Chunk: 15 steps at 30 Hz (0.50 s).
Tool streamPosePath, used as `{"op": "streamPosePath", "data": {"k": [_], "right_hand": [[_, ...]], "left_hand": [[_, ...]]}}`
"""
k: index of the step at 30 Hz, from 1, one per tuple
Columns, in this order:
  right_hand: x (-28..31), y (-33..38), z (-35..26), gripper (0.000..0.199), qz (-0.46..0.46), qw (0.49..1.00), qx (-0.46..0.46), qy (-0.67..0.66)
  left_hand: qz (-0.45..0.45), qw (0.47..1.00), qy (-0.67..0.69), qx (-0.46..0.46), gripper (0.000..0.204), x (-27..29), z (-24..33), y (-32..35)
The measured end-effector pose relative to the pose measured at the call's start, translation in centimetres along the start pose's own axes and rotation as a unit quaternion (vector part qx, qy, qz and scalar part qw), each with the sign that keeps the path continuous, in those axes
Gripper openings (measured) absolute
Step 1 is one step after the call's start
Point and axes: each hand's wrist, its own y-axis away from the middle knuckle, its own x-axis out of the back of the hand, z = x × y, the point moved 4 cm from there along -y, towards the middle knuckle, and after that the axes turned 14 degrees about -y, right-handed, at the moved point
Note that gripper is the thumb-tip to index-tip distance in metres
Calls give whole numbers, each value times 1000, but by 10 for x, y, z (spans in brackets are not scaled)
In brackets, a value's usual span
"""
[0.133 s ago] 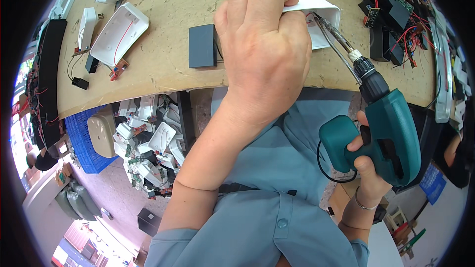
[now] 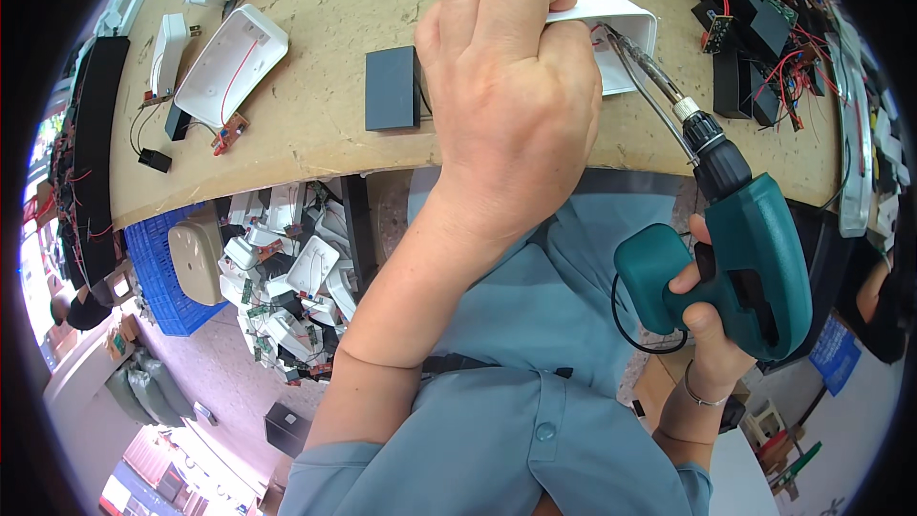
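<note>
My left hand [image 2: 511, 100] is closed on the rim of a white plastic housing [image 2: 618, 76] at the far edge of the view; its fingertips are hidden behind the knuckles. In my right hand [image 2: 712, 330] is a green pistol-shaped soldering gun [image 2: 772, 248], with fingers around its handle. The gun's metal tip and thin feed tube reach into the housing, by a bit of red wire. Just left of my left hand, a dark grey rectangular block [image 2: 392, 89] lies on the cardboard-coloured tabletop [image 2: 315, 115], a dark wire at its side.
Another white housing [image 2: 234, 67] with a red wire and small circuit board [image 2: 229, 136] lies at left, beside a white plug piece [image 2: 170, 53]. Black blocks [image 2: 755, 29], boards and red wires crowd the right. Below the table are piled white parts [image 2: 287, 287] and a blue crate [image 2: 167, 277].
</note>
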Motion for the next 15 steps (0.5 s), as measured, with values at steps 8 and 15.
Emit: {"op": "streamPosePath", "data": {"k": [8,15], "right_hand": [[-2,1,0,73,5,1000,10,-9],[-6,-2,1,72,1,1000,2,-20]], "left_hand": [[-6,1000,7,6,5,0,-1,0],[12,992,98,79,6,-16,3,8]]}}
